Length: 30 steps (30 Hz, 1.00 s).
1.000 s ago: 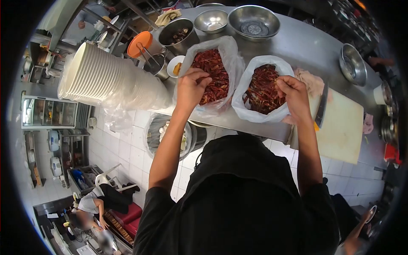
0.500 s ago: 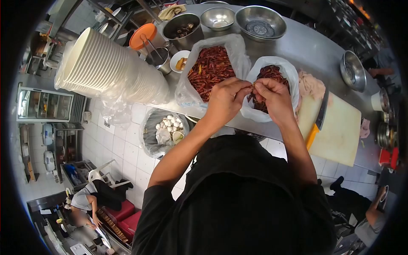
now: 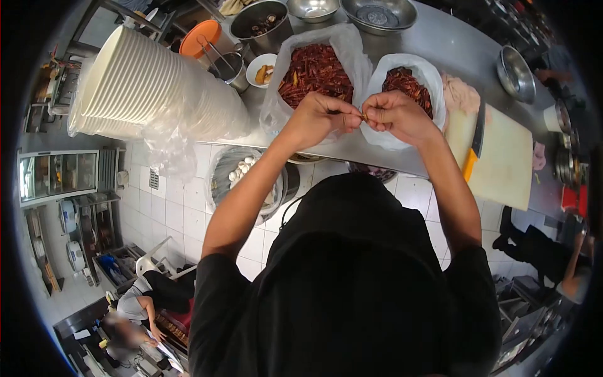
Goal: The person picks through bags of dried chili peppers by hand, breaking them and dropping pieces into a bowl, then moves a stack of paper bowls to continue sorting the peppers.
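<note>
Hands meet fingertip to fingertip before me; my left hand (image 3: 318,120) has thumb and forefinger nearly closed, the other fingers loosely curled, and my right hand (image 3: 399,118) pinches likewise from the opposite side; between the 2 pinches sits 1 small brownish piece (image 3: 364,117), too tiny for me to tell what it is. In my view it lines up with the gap between 2 plastic bags on the bench (image 3: 452,38); the left bag (image 3: 355,50) and the right bag (image 3: 438,94) are both open at the top and hold dark red chillies (image 3: 317,74), which look dried. I would grip the piece lightly by its ends, thumbs facing, since it may well crumble; fingers placed over an open bag rather than the gap would let any bits drop inside; wrists clear of the plastic would spare the rims a knock. On my right a knife (image 3: 477,139) lies at the edge of the cutting board (image 3: 505,157), handle toward me; my right forearm is near it, so I judge small finger movements safer than wide swings.
</note>
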Each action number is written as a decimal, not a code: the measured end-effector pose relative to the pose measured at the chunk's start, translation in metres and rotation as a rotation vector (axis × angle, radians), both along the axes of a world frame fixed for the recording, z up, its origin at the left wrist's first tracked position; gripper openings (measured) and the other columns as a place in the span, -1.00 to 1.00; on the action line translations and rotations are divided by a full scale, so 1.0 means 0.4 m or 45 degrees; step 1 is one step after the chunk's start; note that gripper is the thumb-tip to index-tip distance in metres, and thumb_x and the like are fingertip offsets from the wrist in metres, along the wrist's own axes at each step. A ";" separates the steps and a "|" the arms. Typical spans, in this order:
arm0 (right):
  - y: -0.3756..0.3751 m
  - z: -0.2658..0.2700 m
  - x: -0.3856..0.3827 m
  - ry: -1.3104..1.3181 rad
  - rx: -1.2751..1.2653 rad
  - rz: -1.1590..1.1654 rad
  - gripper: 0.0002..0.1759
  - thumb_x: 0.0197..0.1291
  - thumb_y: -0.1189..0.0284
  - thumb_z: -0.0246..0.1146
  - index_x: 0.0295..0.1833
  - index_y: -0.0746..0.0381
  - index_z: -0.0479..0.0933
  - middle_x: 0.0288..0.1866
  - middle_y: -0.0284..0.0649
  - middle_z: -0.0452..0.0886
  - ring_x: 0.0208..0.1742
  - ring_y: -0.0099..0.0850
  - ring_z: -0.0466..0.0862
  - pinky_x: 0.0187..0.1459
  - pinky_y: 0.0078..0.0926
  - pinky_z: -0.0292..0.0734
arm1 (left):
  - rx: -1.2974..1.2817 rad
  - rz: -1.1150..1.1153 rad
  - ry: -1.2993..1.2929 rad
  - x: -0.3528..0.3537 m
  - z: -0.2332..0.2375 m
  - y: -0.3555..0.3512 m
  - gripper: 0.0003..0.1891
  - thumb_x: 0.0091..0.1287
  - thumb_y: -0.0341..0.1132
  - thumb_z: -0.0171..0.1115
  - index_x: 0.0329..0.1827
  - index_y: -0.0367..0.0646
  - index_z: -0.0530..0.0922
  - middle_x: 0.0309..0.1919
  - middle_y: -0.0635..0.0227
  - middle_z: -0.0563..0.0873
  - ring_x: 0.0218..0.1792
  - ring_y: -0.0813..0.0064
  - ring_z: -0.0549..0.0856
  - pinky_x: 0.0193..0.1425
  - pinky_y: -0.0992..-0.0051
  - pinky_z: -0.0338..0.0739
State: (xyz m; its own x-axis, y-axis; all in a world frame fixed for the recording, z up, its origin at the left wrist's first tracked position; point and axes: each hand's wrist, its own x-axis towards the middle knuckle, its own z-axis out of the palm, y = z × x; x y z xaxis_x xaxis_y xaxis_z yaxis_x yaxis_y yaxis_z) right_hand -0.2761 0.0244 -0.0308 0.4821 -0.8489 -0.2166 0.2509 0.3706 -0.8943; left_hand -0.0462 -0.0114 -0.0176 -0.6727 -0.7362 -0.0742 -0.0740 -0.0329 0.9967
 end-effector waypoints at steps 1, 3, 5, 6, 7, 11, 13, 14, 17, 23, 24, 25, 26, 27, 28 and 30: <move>-0.005 -0.005 0.004 -0.036 0.006 0.038 -0.86 0.33 0.51 0.28 -0.15 0.39 0.64 -0.36 -0.33 0.61 -0.36 -0.60 0.48 -0.28 -0.64 0.37 | 0.006 -0.035 0.017 0.006 -0.002 -0.006 -0.88 0.29 -0.48 0.42 -0.15 -0.31 0.78 -0.39 0.32 0.80 -0.37 0.65 0.70 -0.21 0.57 0.62; -0.012 0.010 0.007 0.185 -0.108 0.126 -0.85 0.33 0.50 0.28 -0.15 0.39 0.65 -0.37 -0.34 0.61 -0.38 -0.59 0.49 -0.30 -0.64 0.38 | 0.007 -0.178 -0.038 0.021 0.002 -0.030 -0.88 0.30 -0.49 0.41 -0.15 -0.31 0.78 -0.39 0.33 0.80 -0.36 0.65 0.71 -0.20 0.57 0.63; 0.007 0.032 0.021 0.382 -0.175 0.085 -0.85 0.33 0.49 0.28 -0.15 0.38 0.66 -0.38 -0.35 0.62 -0.39 -0.59 0.50 -0.32 -0.64 0.40 | -0.030 -0.260 -0.130 0.038 0.010 -0.049 -0.87 0.29 -0.48 0.42 -0.15 -0.29 0.79 -0.38 0.31 0.81 -0.35 0.61 0.73 -0.19 0.55 0.63; 0.012 0.048 0.028 0.477 -0.205 -0.001 -0.85 0.33 0.48 0.29 -0.15 0.38 0.66 -0.37 -0.35 0.63 -0.39 -0.59 0.51 -0.33 -0.64 0.40 | -0.087 -0.267 -0.189 0.044 0.021 -0.066 -0.86 0.27 -0.47 0.42 -0.14 -0.28 0.79 -0.37 0.29 0.81 -0.35 0.57 0.74 -0.18 0.53 0.64; 0.016 0.063 0.030 0.576 -0.238 -0.084 -0.84 0.33 0.48 0.29 -0.15 0.37 0.66 -0.37 -0.35 0.64 -0.39 -0.60 0.52 -0.34 -0.64 0.41 | -0.149 -0.269 -0.243 0.047 0.029 -0.086 -0.85 0.26 -0.46 0.43 -0.14 -0.27 0.79 -0.36 0.27 0.82 -0.35 0.53 0.76 -0.18 0.51 0.64; 0.054 0.096 0.018 0.742 -0.323 -0.609 -0.85 0.33 0.49 0.30 -0.10 0.36 0.67 -0.31 -0.34 0.69 -0.35 -0.61 0.60 -0.28 -0.63 0.50 | -0.873 -0.233 -0.660 0.065 0.017 -0.181 -0.76 0.13 -0.42 0.46 -0.11 -0.18 0.78 -0.16 0.23 0.82 -0.17 0.34 0.77 0.04 0.44 0.61; 0.082 0.119 0.047 0.730 -0.348 -0.853 -0.86 0.34 0.51 0.29 -0.08 0.36 0.67 -0.30 -0.33 0.70 -0.34 -0.61 0.62 -0.26 -0.63 0.52 | -1.137 -0.082 -0.627 0.087 -0.018 -0.196 -0.74 0.13 -0.43 0.45 -0.08 -0.18 0.77 -0.06 0.25 0.79 -0.10 0.33 0.76 0.06 0.43 0.59; 0.094 0.130 0.066 0.712 -0.361 -0.978 -0.86 0.34 0.52 0.29 -0.08 0.36 0.67 -0.29 -0.33 0.70 -0.33 -0.60 0.62 -0.25 -0.63 0.53 | -1.273 -0.008 -0.618 0.100 -0.033 -0.204 -0.72 0.13 -0.44 0.44 -0.06 -0.17 0.76 -0.01 0.26 0.78 -0.07 0.32 0.75 0.07 0.42 0.59; 0.124 0.158 0.142 0.601 -0.483 -1.016 -0.87 0.34 0.54 0.30 -0.08 0.36 0.68 -0.26 -0.30 0.71 -0.31 -0.60 0.63 -0.20 -0.65 0.55 | -1.002 0.232 -0.459 0.165 0.105 -0.115 -0.73 0.21 -0.48 0.40 -0.01 -0.17 0.74 0.03 0.27 0.76 -0.04 0.39 0.74 0.10 0.48 0.57; 0.137 0.057 0.504 0.528 -0.908 -0.671 -0.81 0.14 0.57 0.32 -0.11 0.33 0.66 -0.29 -0.16 0.71 -0.29 -0.42 0.65 -0.16 -0.38 0.59 | -1.142 0.544 -0.109 0.296 0.304 0.103 -0.84 0.24 -0.57 0.36 -0.12 -0.33 0.72 -0.09 0.13 0.78 -0.02 0.29 0.75 0.15 0.41 0.57; 0.128 -0.002 0.591 0.500 -0.692 -0.460 -0.83 0.10 0.54 0.25 -0.19 0.39 0.60 -0.34 0.01 0.65 -0.26 -0.10 0.68 -0.12 -0.20 0.54 | -1.154 0.571 -0.086 0.309 0.317 0.126 -0.84 0.24 -0.58 0.35 -0.13 -0.35 0.71 -0.09 0.12 0.78 -0.01 0.29 0.75 0.16 0.42 0.56; 0.111 -0.098 0.677 0.626 -0.971 -0.324 -0.86 0.09 0.55 0.20 -0.26 0.38 0.58 -0.34 0.12 0.65 -0.19 0.03 0.69 -0.12 -0.07 0.54 | -1.121 0.578 -0.067 0.313 0.318 0.139 -0.83 0.24 -0.58 0.35 -0.12 -0.34 0.71 -0.08 0.12 0.78 0.00 0.29 0.74 0.17 0.42 0.55; 0.098 -0.188 0.742 0.763 -1.084 -0.068 -0.85 0.05 0.57 0.17 -0.27 0.36 0.59 -0.32 0.14 0.67 -0.18 0.10 0.68 -0.12 0.02 0.55 | -1.078 0.594 -0.065 0.322 0.312 0.153 -0.83 0.24 -0.59 0.35 -0.11 -0.34 0.71 -0.07 0.12 0.78 0.00 0.30 0.74 0.18 0.42 0.55; 0.122 -0.197 0.752 0.882 -1.069 0.074 -0.84 0.03 0.57 0.17 -0.28 0.36 0.62 -0.31 0.14 0.68 -0.18 0.10 0.69 -0.12 0.04 0.57 | -1.040 0.620 -0.076 0.337 0.305 0.169 -0.82 0.24 -0.59 0.35 -0.10 -0.33 0.71 -0.06 0.12 0.78 0.01 0.30 0.74 0.19 0.42 0.54; 0.133 -0.190 0.759 0.989 -1.046 0.214 -0.83 0.00 0.57 0.18 -0.29 0.35 0.64 -0.30 0.14 0.69 -0.18 0.10 0.71 -0.11 0.06 0.58 | -1.002 0.646 -0.107 0.355 0.290 0.185 -0.81 0.24 -0.60 0.35 -0.09 -0.34 0.71 -0.06 0.12 0.78 0.01 0.31 0.74 0.19 0.43 0.54; 0.127 -0.158 0.726 1.076 -1.052 0.302 -0.81 0.01 0.55 0.19 -0.27 0.32 0.67 -0.32 0.12 0.68 -0.23 0.09 0.70 -0.14 0.02 0.58 | -0.923 0.699 -0.164 0.389 0.239 0.210 -0.80 0.24 -0.60 0.35 -0.08 -0.35 0.70 -0.06 0.12 0.77 0.01 0.31 0.73 0.19 0.43 0.53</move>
